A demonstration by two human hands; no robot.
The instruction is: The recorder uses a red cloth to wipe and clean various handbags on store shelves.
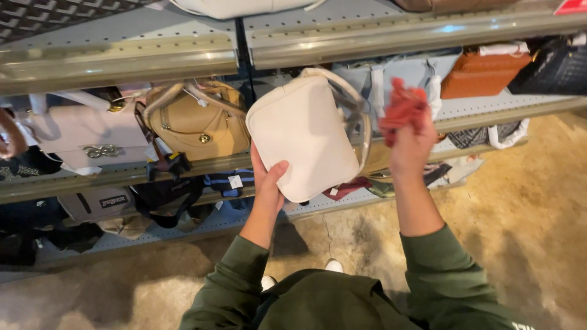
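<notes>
My left hand [267,181] grips the lower edge of a cream white handbag [301,134] and holds it up in front of the shelves, its pale handle arching over the top right. My right hand [411,142] is raised beside the bag's right side, closed on a crumpled red cloth [402,107]. The cloth is blurred. Both my arms wear dark green sleeves.
Metal shelves [140,58] run across the view, stocked with bags: a tan handbag [199,122], a pale pink one [85,131], an orange-brown one [480,73], dark ones lower left. Another person's hand [9,134] shows at the left edge. Bare concrete floor [520,208] lies to the right.
</notes>
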